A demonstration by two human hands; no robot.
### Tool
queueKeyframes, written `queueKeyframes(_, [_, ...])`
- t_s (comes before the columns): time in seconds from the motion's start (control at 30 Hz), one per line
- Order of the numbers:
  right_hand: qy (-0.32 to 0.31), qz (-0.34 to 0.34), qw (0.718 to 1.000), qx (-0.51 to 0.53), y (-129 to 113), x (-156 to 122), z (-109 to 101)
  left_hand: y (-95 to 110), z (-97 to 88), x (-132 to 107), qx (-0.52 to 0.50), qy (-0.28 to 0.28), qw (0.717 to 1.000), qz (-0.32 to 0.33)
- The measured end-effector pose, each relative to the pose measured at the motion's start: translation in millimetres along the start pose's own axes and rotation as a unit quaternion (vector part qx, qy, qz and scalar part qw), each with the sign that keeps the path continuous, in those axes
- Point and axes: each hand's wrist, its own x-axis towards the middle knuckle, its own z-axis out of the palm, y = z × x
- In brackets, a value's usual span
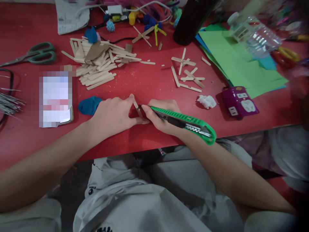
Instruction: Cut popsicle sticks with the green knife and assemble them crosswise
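My left hand pins a wooden craft stick to the red table, with a finger at its upper end and the thumb near its lower end. In my right hand is a green utility knife, its handle slanting back over the wrist. The knife's tip meets the middle of the stick, though my fingers partly hide the blade. Beside my left wrist lies a lump of blue clay. Beyond both hands are a heap of craft sticks and several crossed sticks.
Scissors, a phone and thin wires lie at left. On the right are a purple box, crumpled tissue, green paper and a plastic bottle. A dark cylinder stands behind.
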Motion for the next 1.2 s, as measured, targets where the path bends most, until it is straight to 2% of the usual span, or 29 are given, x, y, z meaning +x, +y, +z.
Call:
queueKeyframes(0.5, [0.037, -0.034, 0.999, -0.010, -0.4, -0.2, 2.9, -0.5, 0.1, -1.3, -0.014, 0.000, 1.000, -0.016])
queueKeyframes(0.9, [0.012, 0.031, 0.999, -0.011, -6.4, -0.8, 3.8, 1.7, -2.0, 1.6, -0.007, -0.012, 1.000, 0.011])
queueKeyframes(1.0, [-0.003, 0.022, 1.000, -0.005, -5.0, 0.4, 2.4, 1.5, -2.2, 1.3, -0.010, -0.011, 1.000, 0.008])
queueKeyframes(1.2, [0.022, 0.038, 0.999, -0.017, -1.6, -1.0, 3.0, 0.7, -1.7, 1.1, -0.017, -0.011, 1.000, 0.011])
